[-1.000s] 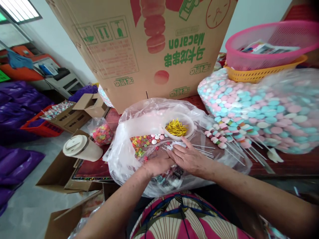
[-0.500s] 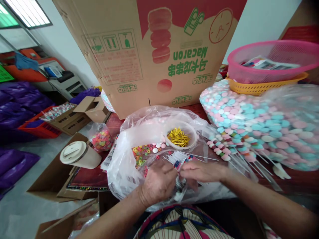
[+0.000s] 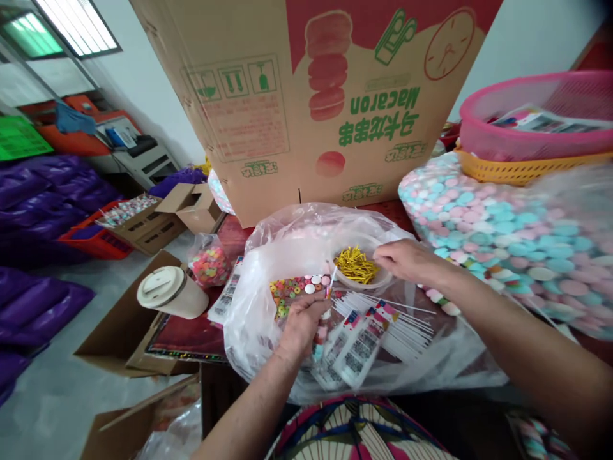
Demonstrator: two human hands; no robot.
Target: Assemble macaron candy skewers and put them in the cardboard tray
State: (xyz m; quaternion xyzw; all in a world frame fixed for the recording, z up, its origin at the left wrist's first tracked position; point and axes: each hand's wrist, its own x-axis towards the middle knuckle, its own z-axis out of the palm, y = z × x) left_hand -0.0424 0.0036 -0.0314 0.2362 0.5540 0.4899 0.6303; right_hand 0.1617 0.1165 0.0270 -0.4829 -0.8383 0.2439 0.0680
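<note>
Left hand is closed around a thin white stick, which points up and a little to the right from the fist; a small packet seems to hang below the same hand. Right hand is over the rim of the bowl, with the fingers bent down toward the yellow ties inside; whether it has taken one I cannot tell. Both hands are above an open clear bag that lies on the table. Inside the bag, just left of the bowl, there are small ring candies and some white discs. More white sticks and printed wrappers lie between the two arms. On the right stands a big bag of candy, pink and blue, with two baskets behind it. A carton stands at the back. A cup lies on its side at the left.
</note>
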